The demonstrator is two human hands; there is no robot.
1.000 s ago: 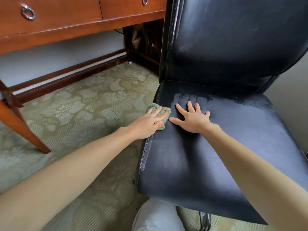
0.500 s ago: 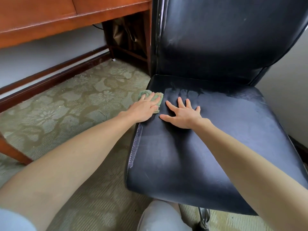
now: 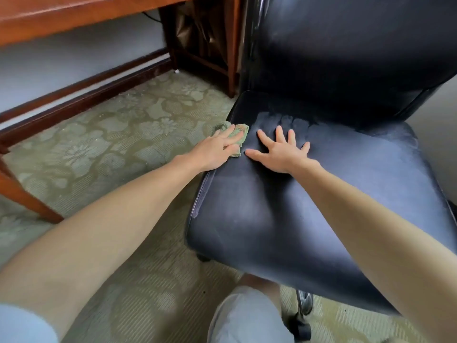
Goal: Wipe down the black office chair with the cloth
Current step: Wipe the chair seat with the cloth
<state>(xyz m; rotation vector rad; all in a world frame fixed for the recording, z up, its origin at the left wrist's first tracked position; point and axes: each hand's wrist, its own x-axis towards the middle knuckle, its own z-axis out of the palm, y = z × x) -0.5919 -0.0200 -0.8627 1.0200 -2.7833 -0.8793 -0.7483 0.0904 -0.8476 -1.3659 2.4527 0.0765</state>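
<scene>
The black office chair (image 3: 358, 184) fills the right half of the view, its seat dusty and streaked, its backrest rising behind. A small green cloth (image 3: 241, 134) lies on the seat's left edge near the back. My left hand (image 3: 217, 149) presses flat on the cloth with straight fingers, covering most of it. My right hand (image 3: 282, 152) rests on the seat just right of the cloth, fingers spread, holding nothing.
A wooden desk (image 3: 74, 18) stands at the upper left, its leg (image 3: 27, 196) slanting to the floor and crossbars low along the wall. Patterned green carpet (image 3: 111, 139) covers the floor. My knee (image 3: 244, 318) is under the seat's front edge, beside the chair's base (image 3: 303, 315).
The view has shifted a little; my left hand with the cloth has stayed on the seat's left edge, and my right hand stays spread beside it.
</scene>
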